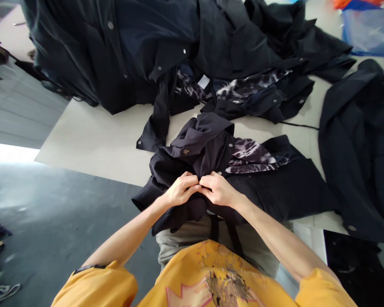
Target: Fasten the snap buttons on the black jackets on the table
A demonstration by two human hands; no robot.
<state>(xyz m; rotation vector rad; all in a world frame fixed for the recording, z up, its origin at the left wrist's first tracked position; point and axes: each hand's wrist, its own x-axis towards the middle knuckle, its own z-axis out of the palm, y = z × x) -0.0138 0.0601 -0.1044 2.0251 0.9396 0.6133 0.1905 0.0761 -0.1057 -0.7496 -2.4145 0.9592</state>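
A black jacket (pixel 275 187) lies bunched over the front edge of the table, with snap buttons, a small gold-coloured mark on its fabric and a black-and-white patterned lining (pixel 251 155) showing. My left hand (pixel 183 188) and my right hand (pixel 218 188) meet at the middle of this jacket. Fingers and thumbs of both are pinched together on its dark cloth, the knuckles almost touching. Whatever small part of the jacket sits between the fingertips is hidden.
More dark jackets (pixel 153 30) are heaped along the back of the table (pixel 92 136), and another dark garment (pixel 358 149) lies at the right. A blue-and-clear plastic bag (pixel 368 27) is at the far right corner. Grey floor (pixel 83 213) shows at the left.
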